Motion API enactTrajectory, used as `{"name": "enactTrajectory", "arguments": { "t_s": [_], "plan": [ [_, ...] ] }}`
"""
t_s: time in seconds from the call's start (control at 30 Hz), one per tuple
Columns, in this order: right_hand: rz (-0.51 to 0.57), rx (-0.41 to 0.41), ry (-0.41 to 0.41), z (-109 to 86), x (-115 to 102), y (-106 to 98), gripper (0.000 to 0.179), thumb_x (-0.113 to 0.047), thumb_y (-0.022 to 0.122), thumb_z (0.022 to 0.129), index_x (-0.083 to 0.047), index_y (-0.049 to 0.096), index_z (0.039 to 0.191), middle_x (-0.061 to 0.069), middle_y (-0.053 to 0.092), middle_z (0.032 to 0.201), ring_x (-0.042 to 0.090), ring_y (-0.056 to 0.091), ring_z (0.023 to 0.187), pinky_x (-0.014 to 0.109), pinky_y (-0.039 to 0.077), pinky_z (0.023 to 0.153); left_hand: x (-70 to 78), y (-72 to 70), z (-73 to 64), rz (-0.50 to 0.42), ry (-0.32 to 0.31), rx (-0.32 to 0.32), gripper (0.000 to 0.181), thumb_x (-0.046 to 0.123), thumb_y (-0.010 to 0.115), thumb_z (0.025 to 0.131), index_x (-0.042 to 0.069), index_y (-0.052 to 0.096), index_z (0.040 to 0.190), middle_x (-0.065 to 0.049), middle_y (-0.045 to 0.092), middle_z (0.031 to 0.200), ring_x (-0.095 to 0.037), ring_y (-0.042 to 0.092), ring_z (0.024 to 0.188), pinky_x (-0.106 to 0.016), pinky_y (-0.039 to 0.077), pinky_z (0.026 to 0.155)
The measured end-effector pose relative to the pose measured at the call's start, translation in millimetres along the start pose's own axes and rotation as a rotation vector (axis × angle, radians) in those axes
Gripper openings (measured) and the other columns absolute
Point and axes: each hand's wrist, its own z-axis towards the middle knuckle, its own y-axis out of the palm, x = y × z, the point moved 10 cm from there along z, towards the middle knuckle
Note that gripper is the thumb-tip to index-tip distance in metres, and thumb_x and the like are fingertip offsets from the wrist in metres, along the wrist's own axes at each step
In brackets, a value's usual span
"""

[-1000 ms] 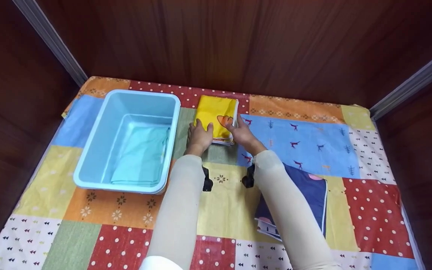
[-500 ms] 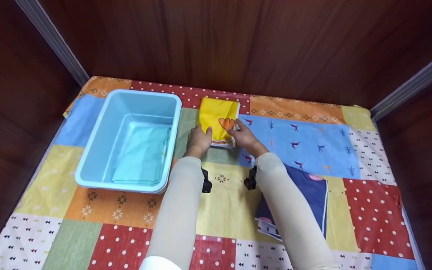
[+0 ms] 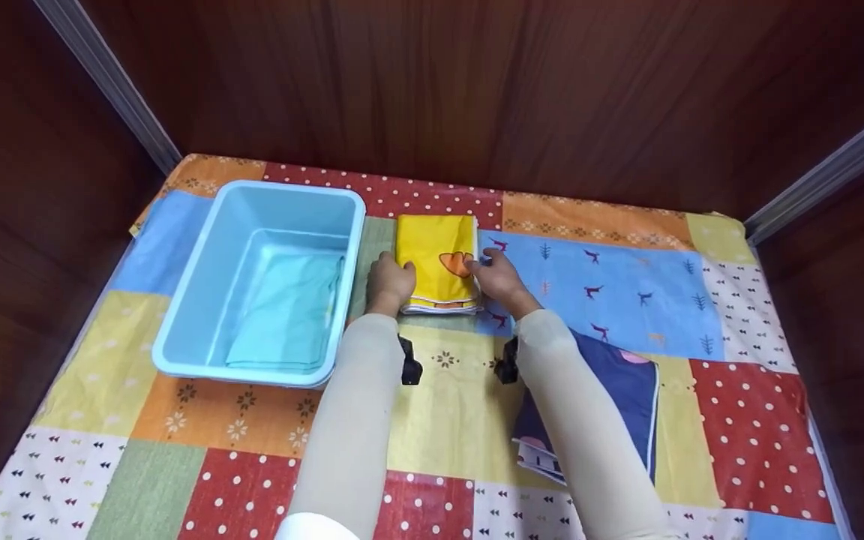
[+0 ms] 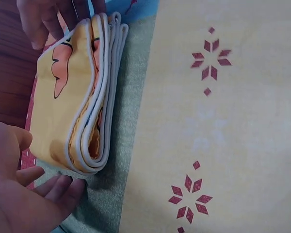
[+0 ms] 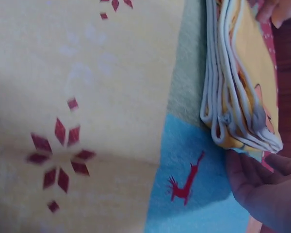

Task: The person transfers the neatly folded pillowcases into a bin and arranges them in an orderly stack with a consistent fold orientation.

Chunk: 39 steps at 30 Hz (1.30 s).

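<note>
A thick folded yellow cloth (image 3: 432, 240) with white edging and an orange print lies between both hands. My left hand (image 3: 391, 283) holds its left side, thumb over the edge. In the left wrist view, the fingers of the left hand (image 4: 43, 194) curl close beside the cloth's (image 4: 58, 111) folded end. At the opposite side, my right hand (image 3: 503, 279) grips the edge with its thumb near the orange print. The right wrist view has the right hand's (image 5: 271, 189) fingers tucked under the layered end of the cloth (image 5: 254, 53).
Left of the hands stands a light blue plastic tub (image 3: 192, 292) with a folded turquoise cloth (image 3: 282, 315) inside. A folded navy cloth (image 3: 623, 382) lies partly beneath the right forearm. Patchwork fabric (image 3: 432, 427) covers the table; dark wooden panels (image 3: 447, 90) enclose the back and sides.
The yellow cloth has moved nearer to me and turned straighter, both hands at its sides. The tub and navy cloth stay where they were.
</note>
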Motion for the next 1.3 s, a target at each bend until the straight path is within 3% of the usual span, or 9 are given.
{"name": "enactTrajectory", "arguments": {
  "t_s": [0.13,0.23,0.43,0.63,0.77,0.87,1.0,1.13,1.3],
  "plan": [
    [0.049,0.003,0.026,1.4,3.5,1.5,0.07,-0.032,0.052,0.105,-0.001,0.021,0.16,0.02,0.029,0.163,0.031,0.032,0.148,0.045,0.029,0.121,-0.1,5.8,0.3,-0.121,-0.002,-0.05,0.041,0.021,0.048,0.107,-0.005,0.047,0.139,-0.021,0.059,0.126,-0.03,0.059,0.111,-0.04,0.047,0.101],
    [0.075,-0.012,0.052,1.2,8.5,1.9,0.072,-0.03,0.054,0.104,0.0,0.02,0.16,0.019,0.028,0.163,0.03,0.034,0.146,0.045,0.029,0.121,-4.6,9.4,-0.4,-0.153,-0.032,-0.084,0.042,0.022,0.046,0.108,-0.003,0.045,0.142,-0.019,0.058,0.126,-0.029,0.059,0.111,-0.039,0.048,0.1],
    [0.125,-0.05,0.034,1.9,17.0,4.1,0.067,-0.013,0.058,0.097,0.003,0.028,0.155,0.023,0.044,0.148,0.029,0.055,0.115,0.04,0.047,0.104,-10.3,15.6,-1.5,-0.165,-0.052,-0.131,0.04,0.016,0.045,0.108,-0.001,0.049,0.143,-0.018,0.059,0.13,-0.028,0.06,0.114,-0.039,0.048,0.101],
    [0.178,-0.062,0.023,-0.2,22.0,3.0,0.064,-0.002,0.058,0.094,0.001,0.036,0.154,0.022,0.055,0.138,0.023,0.059,0.1,0.036,0.05,0.09,-10.9,15.3,-1.3,-0.193,-0.023,-0.097,0.049,-0.008,0.04,0.098,0.005,0.053,0.144,-0.015,0.058,0.136,-0.028,0.056,0.119,-0.039,0.045,0.104],
    [0.209,-0.053,0.008,-0.6,21.8,1.6,0.052,0.002,0.058,0.093,0.001,0.05,0.144,0.018,0.061,0.127,0.023,0.06,0.098,0.035,0.051,0.088,-10.7,15.3,-1.1,-0.256,-0.008,-0.072,0.05,-0.014,0.038,0.095,0.003,0.052,0.14,-0.016,0.057,0.134,-0.029,0.055,0.119,-0.04,0.044,0.104],
    [0.213,-0.026,-0.062,-0.3,18.5,-1.1,0.044,0.006,0.058,0.091,0.003,0.054,0.135,0.016,0.059,0.119,0.023,0.056,0.096,0.032,0.05,0.082,-12.4,17.5,-1.1,-0.292,-0.003,-0.067,0.05,-0.014,0.038,0.095,0.004,0.051,0.139,-0.015,0.056,0.135,-0.028,0.054,0.121,-0.04,0.043,0.106],
    [0.236,0.017,-0.183,-0.2,15.7,-4.9,0.036,0.006,0.056,0.092,0.002,0.05,0.127,0.016,0.054,0.116,0.024,0.052,0.097,0.031,0.048,0.078,-9.2,16.2,-0.7,-0.309,0.073,-0.018,0.047,-0.01,0.04,0.098,0.009,0.052,0.139,-0.012,0.058,0.139,-0.026,0.055,0.124,-0.04,0.042,0.108],
    [0.286,0.021,-0.197,-0.3,18.4,-5.6,0.037,0.001,0.052,0.098,-0.002,0.042,0.133,0.018,0.054,0.126,0.026,0.055,0.102,0.032,0.049,0.079,-2.8,13.2,-0.8,-0.3,0.155,0.032,0.043,-0.003,0.045,0.103,0.014,0.052,0.142,-0.009,0.059,0.14,-0.024,0.055,0.125,-0.04,0.042,0.108],
    [0.281,-0.034,-0.234,-0.9,15.0,0.0,0.071,-0.001,0.055,0.099,-0.006,0.019,0.159,0.024,0.048,0.146,0.032,0.054,0.123,0.039,0.048,0.098,1.1,19.5,-1.1,-0.323,0.205,-0.012,0.059,-0.004,0.053,0.1,0.011,0.037,0.156,-0.013,0.048,0.152,-0.028,0.049,0.134,-0.04,0.039,0.113]
  ]
}}
